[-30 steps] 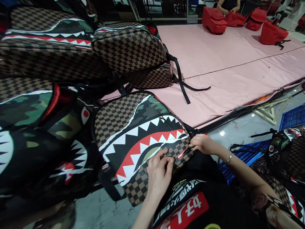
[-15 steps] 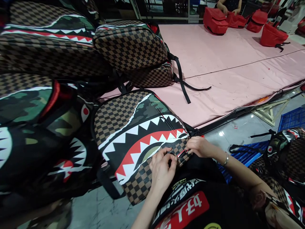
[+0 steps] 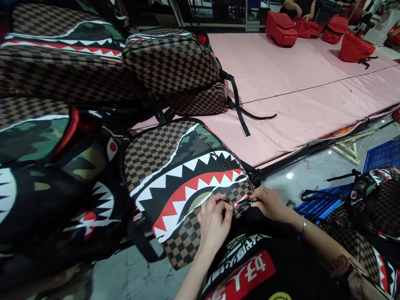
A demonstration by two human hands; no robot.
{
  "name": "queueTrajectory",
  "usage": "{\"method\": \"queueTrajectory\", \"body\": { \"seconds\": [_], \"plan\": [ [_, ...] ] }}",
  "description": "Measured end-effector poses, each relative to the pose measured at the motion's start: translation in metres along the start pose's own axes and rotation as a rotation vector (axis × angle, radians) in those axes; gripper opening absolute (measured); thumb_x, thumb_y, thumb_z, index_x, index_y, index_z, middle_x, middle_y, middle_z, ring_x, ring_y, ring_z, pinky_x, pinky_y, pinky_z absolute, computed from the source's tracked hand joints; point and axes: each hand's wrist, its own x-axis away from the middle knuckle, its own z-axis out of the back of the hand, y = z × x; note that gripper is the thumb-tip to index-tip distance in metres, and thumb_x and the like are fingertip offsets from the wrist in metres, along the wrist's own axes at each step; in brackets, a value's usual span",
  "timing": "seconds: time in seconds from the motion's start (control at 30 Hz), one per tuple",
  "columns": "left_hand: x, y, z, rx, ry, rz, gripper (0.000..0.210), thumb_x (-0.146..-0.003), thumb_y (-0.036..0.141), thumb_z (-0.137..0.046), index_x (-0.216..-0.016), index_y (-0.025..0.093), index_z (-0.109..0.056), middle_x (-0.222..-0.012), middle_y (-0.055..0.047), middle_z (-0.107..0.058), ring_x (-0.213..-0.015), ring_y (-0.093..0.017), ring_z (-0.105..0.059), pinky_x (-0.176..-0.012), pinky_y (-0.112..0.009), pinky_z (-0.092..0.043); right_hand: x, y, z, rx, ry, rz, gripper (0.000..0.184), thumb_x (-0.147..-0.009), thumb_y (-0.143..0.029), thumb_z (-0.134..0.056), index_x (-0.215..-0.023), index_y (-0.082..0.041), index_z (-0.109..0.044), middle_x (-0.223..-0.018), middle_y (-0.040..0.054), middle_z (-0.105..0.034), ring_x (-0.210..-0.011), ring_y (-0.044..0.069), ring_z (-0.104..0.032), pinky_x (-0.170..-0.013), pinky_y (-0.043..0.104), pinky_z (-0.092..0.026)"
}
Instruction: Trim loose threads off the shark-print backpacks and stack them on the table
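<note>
A backpack (image 3: 187, 175) with a brown and black check, camouflage and a shark-mouth print lies at the table's near edge, partly over my lap. My left hand (image 3: 215, 221) rests on its lower front panel, thumb and forefinger pinched on the fabric at the left end of a short zipper (image 3: 240, 201). A strip of red shows along that zipper. At the zipper's right end, my right hand (image 3: 268, 203) is closed, its fingertips pinching a small dark zipper pull. The fingers partly cover the pull.
Similar check backpacks (image 3: 175, 62) are stacked at the left and back left, with straps trailing onto the pink table (image 3: 290, 96). Red bags (image 3: 281, 29) stand at the far end by another person's hands (image 3: 303, 14). Blue crates (image 3: 331, 200) and more backpacks (image 3: 362, 246) are at the right.
My right hand has shifted slightly right and down along the zipper, and more of the red strip shows. The left hand has stayed nearly in place.
</note>
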Motion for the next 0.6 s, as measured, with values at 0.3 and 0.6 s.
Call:
{"method": "queueTrajectory", "body": {
  "seconds": [0.3,0.6],
  "plan": [
    [-0.002,-0.001,0.003,0.048,-0.023,-0.017,0.023,-0.082,0.029,-0.044,-0.067,0.021,-0.06,-0.112,-0.006,-0.057,-0.102,-0.028,-0.045,-0.086,-0.048,-0.035,0.034,-0.017,-0.04,-1.272,-0.347,-0.655,0.044,-0.073,-0.055,-0.06,-0.082,-0.012,-0.059,-0.064,-0.0042,-0.046,-0.043,0.002,-0.034,-0.043,0.02,-0.02],
    [0.002,-0.001,0.002,0.089,0.026,-0.06,0.02,-0.081,0.028,-0.045,-0.066,0.021,-0.057,-0.111,-0.007,-0.057,-0.1,-0.027,-0.046,-0.084,-0.048,-0.036,0.019,-0.034,-0.045,-1.785,-0.377,-0.816,0.035,-0.072,-0.044,-0.067,-0.085,-0.014,-0.056,-0.061,-0.0072,-0.039,-0.039,0.001,-0.02,-0.041,0.019,-0.013]
  ]
}}
